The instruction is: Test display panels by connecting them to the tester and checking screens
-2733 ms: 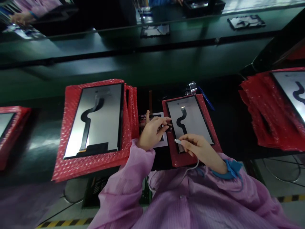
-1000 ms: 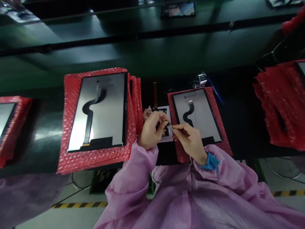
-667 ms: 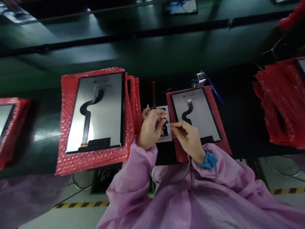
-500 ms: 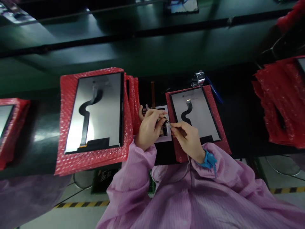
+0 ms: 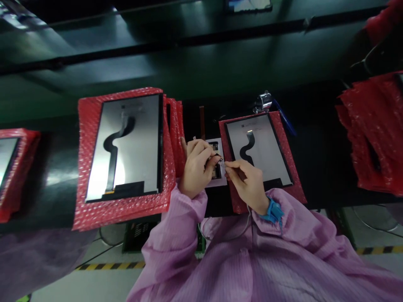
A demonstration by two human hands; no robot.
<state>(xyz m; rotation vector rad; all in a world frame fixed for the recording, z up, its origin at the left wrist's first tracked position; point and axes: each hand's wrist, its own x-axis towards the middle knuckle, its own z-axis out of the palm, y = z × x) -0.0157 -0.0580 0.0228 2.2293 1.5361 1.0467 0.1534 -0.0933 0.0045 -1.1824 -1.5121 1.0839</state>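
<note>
My left hand [image 5: 195, 167] is closed, thumb and forefinger pinching a small dark piece [image 5: 221, 159] whose kind I cannot make out. Close beside it, my right hand [image 5: 247, 181] pinches a thin, clear strip of film [image 5: 223, 165] at the piece's edge. Under the hands lies a white sheet [image 5: 223, 179] with small dark and gold parts on it, partly covered by my left fingers. A brown ribbon cable [image 5: 202, 121] extends behind the left hand. Just right of my right fingertips, an LCD panel [image 5: 266, 144] with a curved black flex cable [image 5: 247, 149] lies on a red bubble bag.
To the left, a larger-looking LCD panel [image 5: 138, 155] rests on stacked red bubble bags [image 5: 126, 212]. A metal tally counter [image 5: 263, 102] and a blue pen-like object [image 5: 285, 117] lie behind the right panel. More red bags [image 5: 374, 138] are piled at far right.
My left fingers have curled in, uncovering more of the parts on the white sheet. My right hand keeps its pinch in nearly the same place. The view has shifted slightly.
</note>
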